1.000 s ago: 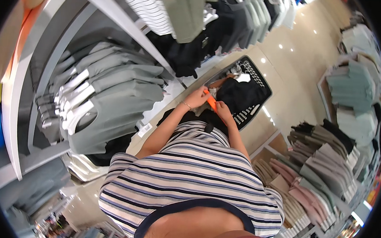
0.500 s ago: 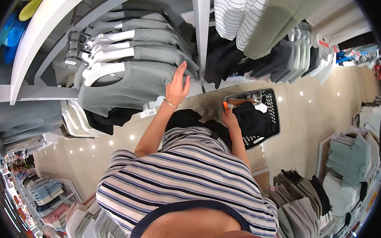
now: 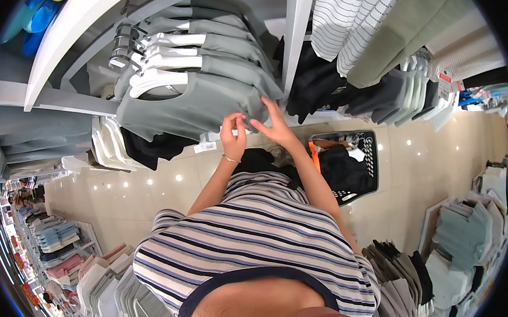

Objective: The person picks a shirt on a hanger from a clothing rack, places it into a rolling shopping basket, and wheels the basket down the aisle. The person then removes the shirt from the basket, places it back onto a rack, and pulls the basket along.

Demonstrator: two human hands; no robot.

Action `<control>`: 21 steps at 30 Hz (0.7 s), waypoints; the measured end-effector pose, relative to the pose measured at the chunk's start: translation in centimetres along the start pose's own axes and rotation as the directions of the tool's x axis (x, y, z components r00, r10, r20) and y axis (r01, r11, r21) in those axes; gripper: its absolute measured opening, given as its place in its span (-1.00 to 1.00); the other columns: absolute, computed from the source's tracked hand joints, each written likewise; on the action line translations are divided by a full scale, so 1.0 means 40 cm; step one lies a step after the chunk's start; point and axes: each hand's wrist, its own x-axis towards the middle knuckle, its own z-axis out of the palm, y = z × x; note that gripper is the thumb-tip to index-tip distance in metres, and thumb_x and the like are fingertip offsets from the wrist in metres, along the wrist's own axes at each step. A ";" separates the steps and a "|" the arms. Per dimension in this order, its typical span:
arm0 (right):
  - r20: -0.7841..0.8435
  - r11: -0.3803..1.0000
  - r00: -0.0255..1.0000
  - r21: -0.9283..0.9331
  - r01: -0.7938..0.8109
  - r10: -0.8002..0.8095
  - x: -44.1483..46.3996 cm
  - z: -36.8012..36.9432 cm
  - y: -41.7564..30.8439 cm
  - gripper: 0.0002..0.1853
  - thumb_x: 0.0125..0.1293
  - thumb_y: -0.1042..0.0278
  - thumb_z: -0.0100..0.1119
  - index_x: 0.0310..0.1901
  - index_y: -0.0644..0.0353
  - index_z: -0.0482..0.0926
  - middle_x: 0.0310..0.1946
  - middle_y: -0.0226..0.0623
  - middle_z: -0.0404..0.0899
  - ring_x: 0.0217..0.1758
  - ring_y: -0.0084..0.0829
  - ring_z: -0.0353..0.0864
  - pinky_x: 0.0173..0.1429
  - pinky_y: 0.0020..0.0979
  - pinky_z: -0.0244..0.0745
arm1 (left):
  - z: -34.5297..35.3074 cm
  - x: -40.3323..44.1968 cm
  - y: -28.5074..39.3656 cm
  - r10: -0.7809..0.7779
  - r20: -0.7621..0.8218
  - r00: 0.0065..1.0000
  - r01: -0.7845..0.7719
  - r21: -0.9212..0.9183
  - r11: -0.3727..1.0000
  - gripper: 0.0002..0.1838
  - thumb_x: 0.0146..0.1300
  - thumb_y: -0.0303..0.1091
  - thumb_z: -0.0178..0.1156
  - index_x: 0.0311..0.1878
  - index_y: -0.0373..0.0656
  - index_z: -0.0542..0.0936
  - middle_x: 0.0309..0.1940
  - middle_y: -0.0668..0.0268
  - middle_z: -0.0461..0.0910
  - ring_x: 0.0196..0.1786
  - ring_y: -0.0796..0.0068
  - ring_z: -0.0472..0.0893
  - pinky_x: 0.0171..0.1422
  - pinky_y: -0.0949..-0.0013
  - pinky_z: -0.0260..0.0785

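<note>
A grey shirt [image 3: 205,100] hangs at the front of a row of similar grey shirts, on a white hanger [image 3: 154,81]. At its near side edge, my left hand [image 3: 233,138] has bent fingers closed on the fabric, with a bracelet at the wrist. Beside it, my right hand [image 3: 276,128] reaches to the same edge of the shirt, thumb and fingers spread apart. A white tag [image 3: 205,147] hangs below the shirt, left of my left hand. The exact contact of the fingertips with the fabric is partly hidden.
A black shopping basket [image 3: 372,160] with dark clothing and an orange handle [image 3: 314,156] stands on the tiled floor right of my body. A white rack post [image 3: 295,39] rises beyond the shirts. Folded clothes [image 3: 401,278] fill a display at lower right.
My right hand has left the basket's handle and come up to the grey shirt. My left hand, stretched out on the shirt before, has drawn back and bent its fingers. The view has shifted slightly.
</note>
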 end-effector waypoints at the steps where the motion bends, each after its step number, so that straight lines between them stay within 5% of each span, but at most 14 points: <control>1: -0.022 1.000 1.000 0.011 0.020 -0.020 0.028 0.020 0.002 -0.40 0.13 0.17 0.25 0.11 0.34 0.29 0.15 0.08 0.27 0.26 -0.01 0.19 0.30 -0.25 0.13 | -0.006 -0.009 -0.007 -0.185 -0.007 0.983 0.183 -0.083 0.980 -0.86 0.32 -0.42 -0.01 -0.10 -0.23 0.39 -0.17 0.22 0.53 -0.39 0.58 0.55 -0.35 0.57 0.34; 2: -0.044 0.999 0.998 0.022 0.040 -0.039 0.052 0.037 0.002 -0.42 0.14 0.17 0.25 0.08 0.35 0.31 0.16 0.07 0.25 0.28 -0.01 0.16 0.30 -0.25 0.11 | -0.005 -0.017 -0.025 -0.256 -0.030 0.966 0.250 -0.135 0.959 -0.83 0.33 -0.36 -0.01 -0.10 -0.23 0.38 -0.19 0.23 0.53 -0.36 0.57 0.55 -0.32 0.55 0.35; 3: -0.135 0.991 0.984 -0.081 0.108 -0.118 0.063 0.067 0.030 -0.59 0.20 0.19 0.19 -0.08 0.37 0.40 -0.06 -0.03 0.43 0.06 -0.22 0.39 0.13 -0.35 0.27 | -0.001 -0.022 -0.050 -0.326 -0.048 0.944 0.312 -0.189 0.931 -0.80 0.34 -0.31 -0.01 -0.09 -0.23 0.38 -0.20 0.24 0.53 -0.32 0.56 0.55 -0.28 0.53 0.35; 4: -0.071 0.997 0.996 0.062 -0.056 0.060 0.062 0.070 0.032 -0.64 0.23 0.20 0.16 -0.12 0.36 0.42 -0.16 -0.11 0.45 -0.05 -0.32 0.40 0.04 -0.41 0.29 | -0.001 -0.024 -0.070 -0.393 -0.063 0.918 0.367 -0.245 0.897 -0.76 0.35 -0.25 -0.01 -0.09 -0.22 0.37 -0.22 0.25 0.53 -0.29 0.54 0.55 -0.24 0.51 0.36; 5: 0.019 0.956 0.974 0.189 -0.225 0.226 0.057 0.067 0.035 -0.67 0.26 0.21 0.12 -0.17 0.36 0.43 -0.27 -0.18 0.46 -0.16 -0.42 0.41 -0.05 -0.47 0.31 | -0.012 -0.031 -0.089 -0.571 0.019 0.821 0.562 -0.206 0.801 -0.48 0.32 0.06 -0.04 0.07 -0.22 0.29 -0.03 0.19 0.45 -0.04 0.40 0.49 -0.03 0.30 0.36; 6: 0.129 0.871 0.919 0.294 -0.394 0.373 0.050 0.068 0.035 -0.70 0.29 0.22 0.09 -0.22 0.35 0.45 -0.37 -0.26 0.48 -0.27 -0.53 0.41 -0.13 -0.53 0.33 | -0.012 -0.022 -0.077 -0.694 0.030 0.720 0.666 -0.315 0.677 -0.40 0.29 0.13 -0.07 0.13 -0.21 0.23 0.04 0.17 0.37 0.03 0.35 0.43 0.03 0.22 0.32; 7: 0.024 0.868 0.958 0.416 -0.270 0.286 0.034 0.085 0.031 -0.72 0.36 0.19 -0.01 -0.25 0.30 0.47 -0.53 -0.49 0.42 -0.43 -0.71 0.27 -0.31 -0.64 0.24 | -0.008 -0.017 -0.063 -0.798 0.061 0.599 0.742 -0.417 0.525 -0.32 0.27 0.20 -0.10 0.20 -0.20 0.18 0.12 0.15 0.30 0.11 0.30 0.37 0.09 0.14 0.28; 9: 0.040 0.753 0.926 0.569 -0.331 0.377 0.010 0.084 0.019 -0.69 0.39 0.16 -0.05 -0.23 0.29 0.48 -0.48 -0.52 0.45 -0.39 -0.72 0.30 -0.28 -0.63 0.27 | -0.006 -0.019 -0.064 -0.882 0.248 0.401 0.797 -0.568 0.203 -0.09 0.19 0.42 -0.25 0.36 -0.13 -0.05 0.32 0.16 0.03 0.33 0.16 0.11 0.26 -0.11 0.08; 11: 0.074 0.627 0.875 0.668 -0.400 0.479 -0.015 0.071 -0.007 -0.64 0.41 0.10 -0.11 -0.19 0.28 0.51 -0.38 -0.52 0.51 -0.32 -0.73 0.37 -0.20 -0.61 0.32 | 0.012 -0.045 -0.079 -0.800 0.353 0.486 0.790 -0.569 0.229 -0.08 0.17 0.44 -0.26 0.37 -0.10 -0.04 0.33 0.19 0.04 0.34 0.17 0.11 0.30 -0.08 0.05; 12: 0.142 0.512 0.845 0.739 -0.437 0.516 -0.020 0.057 -0.010 -0.62 0.40 0.10 -0.09 -0.04 0.30 0.47 -0.14 -0.35 0.55 -0.12 -0.63 0.47 -0.02 -0.55 0.36 | 0.023 -0.050 -0.069 -0.747 0.403 0.528 0.782 -0.573 0.244 -0.07 0.15 0.46 -0.27 0.37 -0.08 -0.03 0.34 0.20 0.04 0.35 0.17 0.11 0.31 -0.07 0.04; 16: 0.246 0.369 0.791 0.781 -0.504 0.560 -0.005 -0.011 -0.057 -0.63 0.39 0.13 -0.07 0.00 0.29 0.45 -0.11 -0.35 0.54 -0.09 -0.60 0.47 0.03 -0.52 0.34 | 0.051 -0.038 0.030 -0.355 0.582 0.732 0.681 -0.596 0.426 -0.08 0.13 0.46 -0.23 0.38 -0.04 -0.02 0.36 0.28 0.05 0.38 0.29 0.09 0.36 0.05 0.01; 17: 0.281 0.366 0.793 0.770 -0.522 0.540 -0.003 -0.024 -0.059 -0.63 0.39 0.13 -0.07 0.01 0.29 0.44 -0.09 -0.35 0.53 -0.07 -0.60 0.46 0.05 -0.52 0.33 | 0.054 -0.042 0.027 -0.310 0.565 0.764 0.645 -0.671 0.367 -0.22 0.24 0.18 0.01 0.36 -0.10 0.04 0.31 0.29 0.13 0.34 0.37 0.16 0.35 0.18 0.06; 21: 0.252 0.572 0.873 0.673 -0.468 0.418 -0.010 -0.040 -0.071 -0.67 0.41 0.21 -0.10 0.03 0.28 0.42 -0.06 -0.38 0.51 0.00 -0.61 0.39 0.13 -0.53 0.25 | 0.062 -0.018 0.075 -0.372 0.430 0.823 0.557 -0.479 0.679 -0.43 0.22 -0.30 0.20 0.24 -0.22 0.24 0.17 0.31 0.31 0.19 0.48 0.31 0.26 0.39 0.15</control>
